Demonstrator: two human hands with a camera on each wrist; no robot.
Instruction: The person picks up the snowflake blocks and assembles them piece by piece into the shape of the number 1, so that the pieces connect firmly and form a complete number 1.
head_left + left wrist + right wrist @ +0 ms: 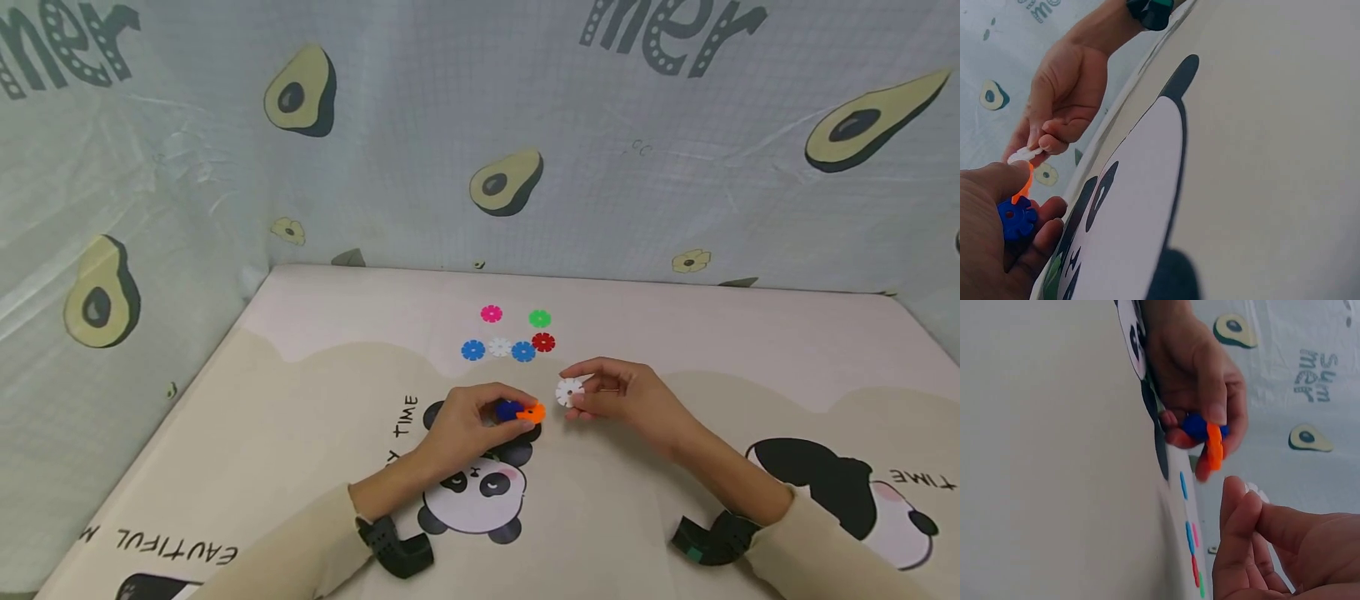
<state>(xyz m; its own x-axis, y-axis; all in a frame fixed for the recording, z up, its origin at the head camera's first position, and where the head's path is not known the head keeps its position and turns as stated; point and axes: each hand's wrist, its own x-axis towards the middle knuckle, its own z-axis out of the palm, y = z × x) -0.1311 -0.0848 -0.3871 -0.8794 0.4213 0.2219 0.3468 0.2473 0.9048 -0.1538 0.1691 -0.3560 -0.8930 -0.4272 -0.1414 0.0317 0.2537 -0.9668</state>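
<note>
Between thumb and fingers, my left hand pinches an orange notched disc joined to a dark blue notched disc. The two discs meet at an angle, as the left wrist view shows with the blue disc facing the camera. A white notched disc is pinched by my right hand, just right of the orange one and apart from it in the head view. Only a sliver of the white disc shows past the fingertips in the right wrist view.
Beyond the hands, loose notched discs lie flat: pink, green, red, white and two blue, one at the left. They lie on a printed tablecloth. An avocado-print curtain hangs behind.
</note>
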